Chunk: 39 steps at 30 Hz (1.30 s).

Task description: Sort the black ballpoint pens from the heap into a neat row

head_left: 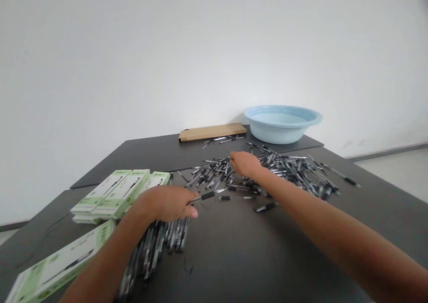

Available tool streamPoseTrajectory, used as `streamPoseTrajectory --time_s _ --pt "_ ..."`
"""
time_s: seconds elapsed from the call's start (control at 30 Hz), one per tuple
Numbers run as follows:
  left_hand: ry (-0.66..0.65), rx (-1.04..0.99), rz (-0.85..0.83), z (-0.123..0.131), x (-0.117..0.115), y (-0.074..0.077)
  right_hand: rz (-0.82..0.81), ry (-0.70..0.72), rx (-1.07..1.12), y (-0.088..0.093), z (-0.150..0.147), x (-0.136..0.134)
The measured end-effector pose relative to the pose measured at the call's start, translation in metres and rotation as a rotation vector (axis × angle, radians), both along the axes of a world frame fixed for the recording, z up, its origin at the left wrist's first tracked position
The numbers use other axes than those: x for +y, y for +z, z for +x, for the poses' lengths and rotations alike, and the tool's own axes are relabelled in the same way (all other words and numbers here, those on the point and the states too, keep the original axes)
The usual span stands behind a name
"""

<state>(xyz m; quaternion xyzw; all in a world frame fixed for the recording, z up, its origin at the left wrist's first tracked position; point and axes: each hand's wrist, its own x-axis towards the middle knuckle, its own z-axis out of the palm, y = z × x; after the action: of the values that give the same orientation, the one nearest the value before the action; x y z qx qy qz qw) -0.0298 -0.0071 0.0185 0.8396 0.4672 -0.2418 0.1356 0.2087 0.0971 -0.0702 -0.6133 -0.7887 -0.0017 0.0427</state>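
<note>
My left hand is closed on a pen with a clear barrel and black grip, its tip pointing right. Below that hand, many similar pens lie side by side in a row, partly hidden by my forearm. My right hand reaches into a loose heap of pens, fingers curled down at its left part. What those fingers hold, if anything, is hidden. A capped-looking black pen lies apart, just in front of the heap.
White and green pen boxes are stacked on the left, with another box nearer me. A flat cardboard piece and a light blue basin stand at the back of the dark table, near the wall.
</note>
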Motion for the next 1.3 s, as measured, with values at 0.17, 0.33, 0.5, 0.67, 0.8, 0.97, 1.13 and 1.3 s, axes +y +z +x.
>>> streamPoseTrajectory --time_s 0.17,0.33,0.5,0.67,0.8,0.97,1.13,1.3 --pt "0.017 0.023 -0.023 -0.003 0.001 0.0 -0.032 0.013 -0.015 0.002 -0.013 0.056" --pt "0.015 0.02 -0.019 -0.003 0.0 0.001 -0.089 0.086 -0.01 -0.009 -0.021 0.069" --pt "0.031 0.015 -0.025 -0.003 -0.001 0.0 -0.111 0.125 -0.012 -0.018 -0.017 0.064" --pt "0.038 0.002 -0.03 -0.002 0.001 -0.005 -0.064 0.092 -0.008 -0.011 -0.01 0.079" --pt "0.048 0.039 -0.053 0.001 0.0 -0.004 -0.081 0.129 -0.008 -0.007 -0.015 0.095" --pt "0.045 0.027 -0.037 -0.003 0.002 -0.001 -0.126 0.228 -0.006 -0.013 -0.031 0.1" --pt "0.045 -0.023 -0.038 -0.009 0.005 -0.001 -0.115 0.214 0.028 -0.016 -0.04 0.099" --pt "0.052 -0.037 -0.104 -0.007 0.005 0.003 0.022 0.122 0.162 0.005 -0.031 0.084"
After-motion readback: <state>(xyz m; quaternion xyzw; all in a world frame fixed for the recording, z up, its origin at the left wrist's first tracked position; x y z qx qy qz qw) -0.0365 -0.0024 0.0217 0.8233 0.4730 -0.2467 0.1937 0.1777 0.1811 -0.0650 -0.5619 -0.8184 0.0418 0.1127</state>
